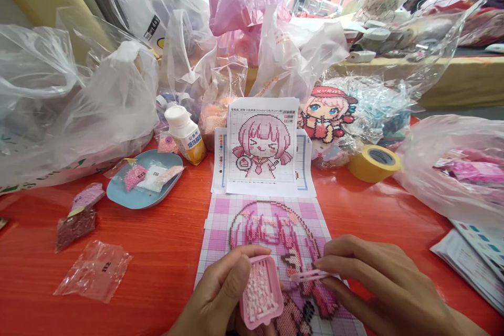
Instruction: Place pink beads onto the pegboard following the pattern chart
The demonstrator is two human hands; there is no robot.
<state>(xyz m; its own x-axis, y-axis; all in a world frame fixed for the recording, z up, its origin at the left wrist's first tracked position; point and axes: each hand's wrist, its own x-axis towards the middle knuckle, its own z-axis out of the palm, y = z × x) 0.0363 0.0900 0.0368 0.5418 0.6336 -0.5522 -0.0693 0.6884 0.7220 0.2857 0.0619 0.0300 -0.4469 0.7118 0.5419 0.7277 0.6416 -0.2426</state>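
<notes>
A small pink tray (279, 304) of pale beads (260, 291) is gripped by my left hand (222, 286), thumb along its near left rim. Between the thumb and fingers of my right hand (378, 278) is a pair of pale pink tweezers (311, 275), tips pointing left, just right of the tray. Both hands are over a pegboard (220, 220) with a partly beaded figure in pink, brown and peach. Behind it stands a printed chart (262, 147) of a pink-haired character. My hands and the tray hide the lower part of the pegboard.
On the left, a blue plate (145, 199) bears several bead bags, with an H2 bag (94, 271) nearer me. A white bottle (185, 136), yellow tape roll (374, 163) and finished bead figure (328, 113) stand around the chart. Plastic bags (118, 89) crowd the back; papers (472, 262) lie right.
</notes>
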